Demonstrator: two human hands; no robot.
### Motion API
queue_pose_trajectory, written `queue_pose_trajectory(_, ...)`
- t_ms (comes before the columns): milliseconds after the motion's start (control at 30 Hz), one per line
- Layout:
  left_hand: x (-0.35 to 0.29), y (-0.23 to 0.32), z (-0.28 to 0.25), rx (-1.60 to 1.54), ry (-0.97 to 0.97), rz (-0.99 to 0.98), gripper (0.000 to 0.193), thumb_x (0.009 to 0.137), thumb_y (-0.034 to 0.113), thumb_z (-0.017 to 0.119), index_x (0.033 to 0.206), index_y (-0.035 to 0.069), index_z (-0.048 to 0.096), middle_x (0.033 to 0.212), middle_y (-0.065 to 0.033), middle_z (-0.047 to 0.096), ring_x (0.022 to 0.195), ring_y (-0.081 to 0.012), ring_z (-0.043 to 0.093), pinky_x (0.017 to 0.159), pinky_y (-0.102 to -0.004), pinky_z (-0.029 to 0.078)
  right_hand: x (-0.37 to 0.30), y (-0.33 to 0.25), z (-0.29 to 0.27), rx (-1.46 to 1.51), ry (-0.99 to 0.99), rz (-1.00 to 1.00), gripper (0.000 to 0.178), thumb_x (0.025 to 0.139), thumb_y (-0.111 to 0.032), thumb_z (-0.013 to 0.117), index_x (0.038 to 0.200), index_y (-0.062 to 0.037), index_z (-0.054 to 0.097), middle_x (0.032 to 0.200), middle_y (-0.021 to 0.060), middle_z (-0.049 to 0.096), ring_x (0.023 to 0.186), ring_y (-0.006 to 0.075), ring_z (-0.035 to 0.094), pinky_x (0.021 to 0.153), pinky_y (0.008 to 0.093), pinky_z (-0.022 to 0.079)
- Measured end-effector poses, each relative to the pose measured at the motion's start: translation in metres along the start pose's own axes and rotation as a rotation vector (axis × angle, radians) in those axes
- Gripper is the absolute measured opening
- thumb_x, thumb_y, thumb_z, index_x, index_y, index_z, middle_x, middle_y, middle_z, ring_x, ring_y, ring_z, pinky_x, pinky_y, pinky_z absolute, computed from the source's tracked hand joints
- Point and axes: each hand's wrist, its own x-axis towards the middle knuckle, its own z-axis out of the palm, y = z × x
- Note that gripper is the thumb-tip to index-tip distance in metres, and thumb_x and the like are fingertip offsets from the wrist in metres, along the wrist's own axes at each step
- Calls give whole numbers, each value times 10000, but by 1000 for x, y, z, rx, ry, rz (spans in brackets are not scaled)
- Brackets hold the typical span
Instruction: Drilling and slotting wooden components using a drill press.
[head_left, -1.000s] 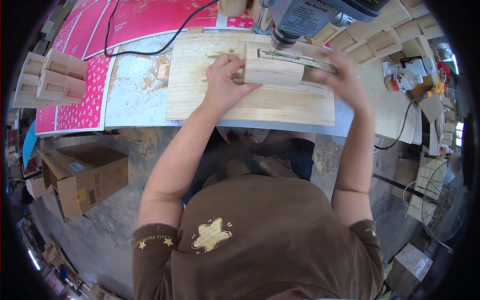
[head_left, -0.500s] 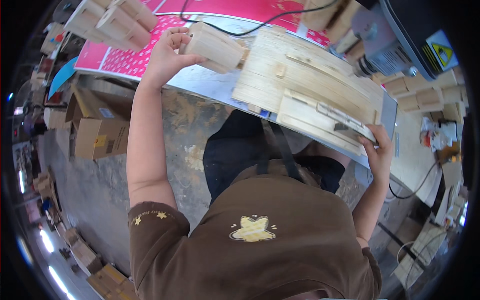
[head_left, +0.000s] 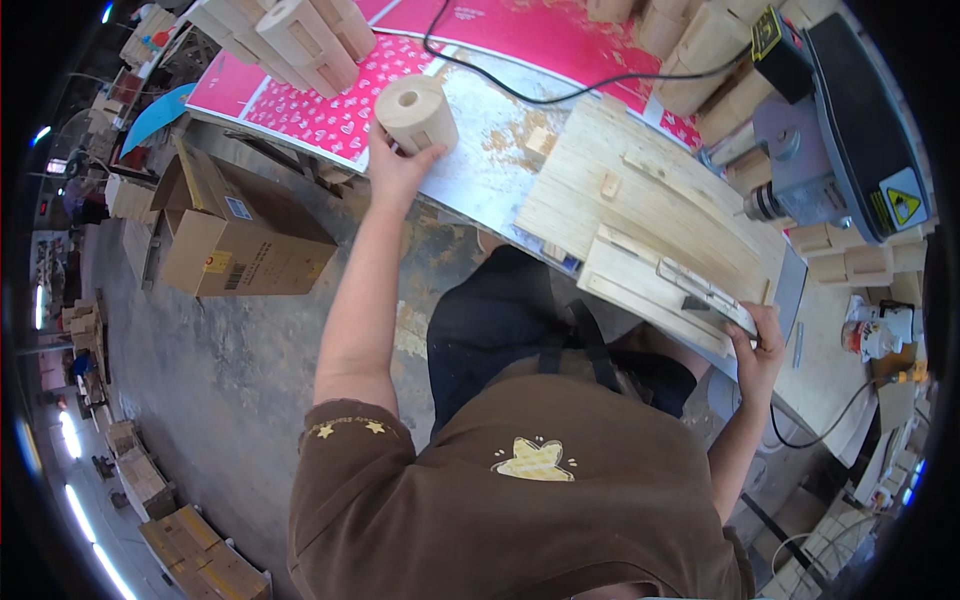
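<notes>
My left hand [head_left: 396,178] is wrapped around a pale wooden cylinder [head_left: 424,118], which stands upright near the table's front edge with a round hole in its top. The thumb lies along its near side. At the right, my right hand [head_left: 762,345] grips the end of a metal clamp lever [head_left: 705,290]. That clamp sits on a flat wooden jig [head_left: 570,185], made of a board with strips fixed on it. A small wood block [head_left: 540,145] lies beside the jig's left end.
A drill with a chuck [head_left: 765,202] juts over the jig's right end. Several wooden cylinders [head_left: 305,45] are stacked at the back left, more at the back right. A black cable [head_left: 560,100] crosses the tabletop. An open cardboard box [head_left: 255,245] stands on the floor at left.
My left hand has turned the wooden cylinder from tilted to upright and brought it down beside the jig. The right hand keeps its grip on the lever. The whole view has shifted.
</notes>
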Motion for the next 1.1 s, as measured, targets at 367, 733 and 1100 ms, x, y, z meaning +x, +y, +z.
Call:
queue_pose_trajectory(367, 52, 98, -54, -57, 200, 169, 701, 582, 68, 837, 1192, -11, 500, 1036, -118, 612, 920, -187, 600, 763, -302, 517, -4, -8, -1, -46, 26, -1, 264, 667, -51, 704, 911, -5, 614, 814, 94, 566, 782, 236, 539, 720, 302, 417)
queue_pose_trajectory(733, 269, 124, -87, 504, 576, 286, 715, 503, 419, 851, 1008, -32, 620, 1020, -205, 619, 921, -318, 616, 802, -351, 498, -4, -16, 3, -40, 83, 59, 276, 627, -7, 704, 888, -13, 614, 797, 85, 560, 765, 221, 537, 695, 295, 417)
queue_pose_trajectory(1100, 326, 88, -68, 903, 821, 89, 831, 535, 495, 806, 1074, -79, 541, 1105, -253, 553, 1053, -364, 541, 914, -404, 444, -2, -25, 2, -51, 64, 135, 293, 591, 1, 720, 869, -26, 634, 790, 87, 584, 755, 248, 557, 671, 317, 440)
